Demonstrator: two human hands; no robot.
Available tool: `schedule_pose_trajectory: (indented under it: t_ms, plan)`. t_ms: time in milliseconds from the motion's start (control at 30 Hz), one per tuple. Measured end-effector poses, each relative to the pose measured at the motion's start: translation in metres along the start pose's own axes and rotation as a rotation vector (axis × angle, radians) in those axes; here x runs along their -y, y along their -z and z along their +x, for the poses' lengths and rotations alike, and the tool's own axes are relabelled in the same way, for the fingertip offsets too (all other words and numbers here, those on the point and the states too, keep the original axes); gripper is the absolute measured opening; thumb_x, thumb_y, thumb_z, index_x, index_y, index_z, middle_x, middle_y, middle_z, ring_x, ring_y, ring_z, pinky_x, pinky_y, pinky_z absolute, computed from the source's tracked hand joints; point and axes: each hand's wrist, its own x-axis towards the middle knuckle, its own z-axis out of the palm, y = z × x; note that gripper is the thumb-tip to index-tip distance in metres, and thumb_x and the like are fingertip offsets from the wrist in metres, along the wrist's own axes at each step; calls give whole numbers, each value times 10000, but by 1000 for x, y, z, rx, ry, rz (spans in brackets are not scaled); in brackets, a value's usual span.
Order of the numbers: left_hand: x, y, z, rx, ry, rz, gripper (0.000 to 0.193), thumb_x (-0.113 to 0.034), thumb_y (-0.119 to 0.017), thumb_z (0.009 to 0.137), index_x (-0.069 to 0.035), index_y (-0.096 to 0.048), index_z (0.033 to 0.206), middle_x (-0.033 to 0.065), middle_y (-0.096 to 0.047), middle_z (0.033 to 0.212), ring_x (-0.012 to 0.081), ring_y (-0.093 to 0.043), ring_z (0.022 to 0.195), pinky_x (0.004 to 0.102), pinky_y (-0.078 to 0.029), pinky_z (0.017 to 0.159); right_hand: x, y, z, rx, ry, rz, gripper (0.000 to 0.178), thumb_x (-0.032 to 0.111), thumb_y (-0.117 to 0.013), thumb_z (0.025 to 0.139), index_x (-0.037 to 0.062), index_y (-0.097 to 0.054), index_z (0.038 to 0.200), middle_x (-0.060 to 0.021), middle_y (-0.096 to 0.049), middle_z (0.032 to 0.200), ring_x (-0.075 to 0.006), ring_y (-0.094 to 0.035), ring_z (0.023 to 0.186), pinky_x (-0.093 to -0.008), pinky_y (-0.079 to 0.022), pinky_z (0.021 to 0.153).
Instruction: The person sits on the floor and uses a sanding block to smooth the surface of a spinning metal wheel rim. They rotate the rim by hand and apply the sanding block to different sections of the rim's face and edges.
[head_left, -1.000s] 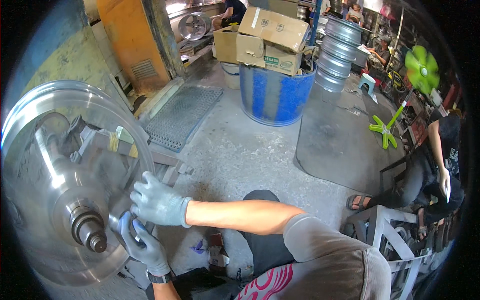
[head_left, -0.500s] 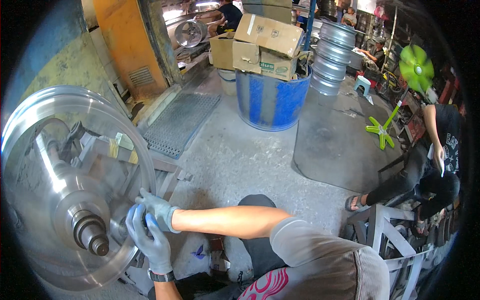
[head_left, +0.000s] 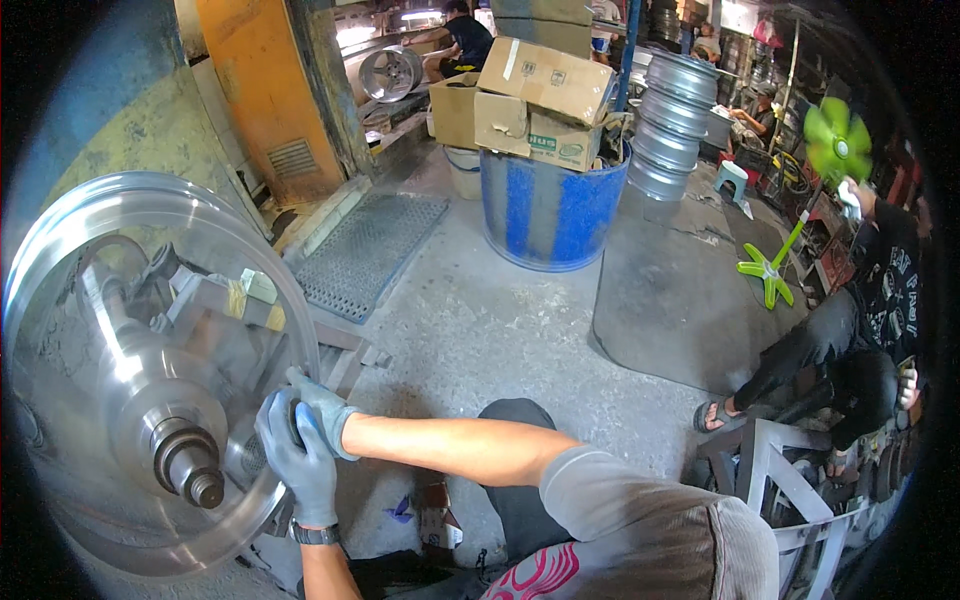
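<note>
A shiny metal wheel rim [head_left: 160, 187] fills the left side, blurred as if spinning on a shaft with a threaded end [head_left: 207, 489]. Both my hands, in grey work gloves, are together at its near right edge. My left hand [head_left: 298, 462], with a dark watch at the wrist, has its fingers curled round a small dark piece that I cannot make out, close against the rim. Just beyond it, my right hand [head_left: 330, 412] is closed near the rim's edge; its fingertips are partly hidden, and what they press or hold cannot be seen.
A metal frame [head_left: 365, 357] stands behind the rim. Further off are a blue tub [head_left: 550, 215] topped with cardboard boxes [head_left: 548, 78], stacked rims [head_left: 672, 125], a floor grate [head_left: 372, 250] and a green fan [head_left: 838, 142]. A seated person [head_left: 860, 330] is at right, beside a metal stand [head_left: 785, 475].
My left hand's fingers have curled in more, and both hands stay at the rim's edge. The seated person at right has raised an arm with a white item toward the fan. The view has shifted slightly.
</note>
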Motion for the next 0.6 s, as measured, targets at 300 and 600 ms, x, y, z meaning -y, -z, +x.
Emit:
schedule_pose_trajectory:
  t_ms: [300,600]
  plan:
    - [12,-10,9,5,48,-95,336,-190,-599,1067,43,-632,1308,247,-628,1303,422,-606,1222,508,-464,1075,11,-48,18,-273,-197,-342,253,222,-592,975,61,-769,1055,-134,-698,1062,-344,-599,1116,-522,-389,1152]
    - [27,-13,5,21,130,-86,443,-241,-590,1100,49,-581,1435,245,-614,1409,405,-589,1317,499,-441,1134,4,-8,6,-296,-199,-147,205,210,-628,937,79,-785,947,-136,-726,983,-310,-626,1012,-437,-452,999]
